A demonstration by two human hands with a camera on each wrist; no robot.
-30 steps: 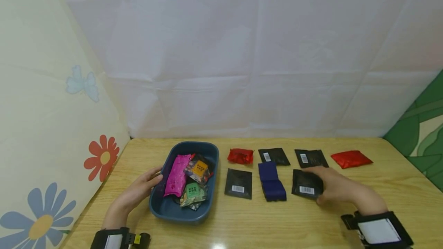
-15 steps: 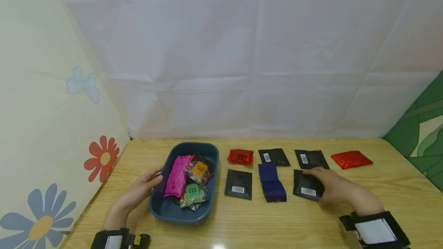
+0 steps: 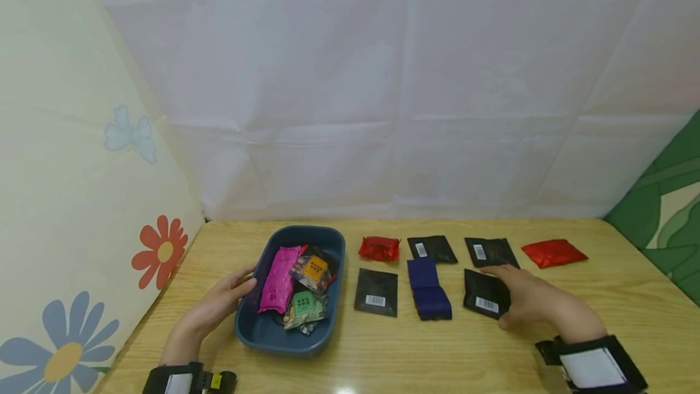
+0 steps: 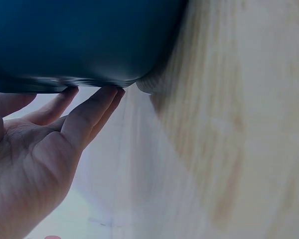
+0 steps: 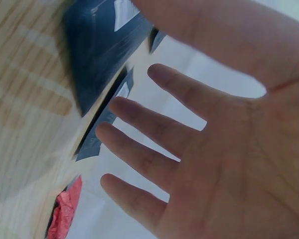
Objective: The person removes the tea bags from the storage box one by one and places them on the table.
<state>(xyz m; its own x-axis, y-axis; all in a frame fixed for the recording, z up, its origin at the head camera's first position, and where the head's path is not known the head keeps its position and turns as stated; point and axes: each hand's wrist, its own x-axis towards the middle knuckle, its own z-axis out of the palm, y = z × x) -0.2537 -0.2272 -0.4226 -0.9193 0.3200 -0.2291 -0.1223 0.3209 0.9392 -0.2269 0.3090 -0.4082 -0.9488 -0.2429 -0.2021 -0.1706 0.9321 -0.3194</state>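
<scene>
In the head view, my left hand (image 3: 216, 303) rests against the left side of a dark blue plastic basin (image 3: 284, 345). The left wrist view shows straight fingertips touching the basin wall (image 4: 84, 40). Inside lie a pink packet (image 3: 280, 278), a packet with an orange label (image 3: 314, 267) and one with a green label (image 3: 304, 304). On the right, my right hand (image 3: 538, 301) is at the right edge of a flat black packet (image 3: 483, 290) with a white barcode label. Seen from the right wrist, the fingers are spread and the palm (image 5: 249, 164) holds nothing.
Left of that packet lie a folded dark blue strip (image 3: 429, 290) and another black packet (image 3: 376, 292). Behind them are a red packet (image 3: 379, 248), two black packets and a second red packet (image 3: 554, 253). A white sheet (image 3: 394, 108) hangs behind the wooden table (image 3: 404, 357).
The black packet by my right hand has shifted and turned slightly, and lies flatter. My right hand has moved a little with its fingers looser. My left hand stays at the basin.
</scene>
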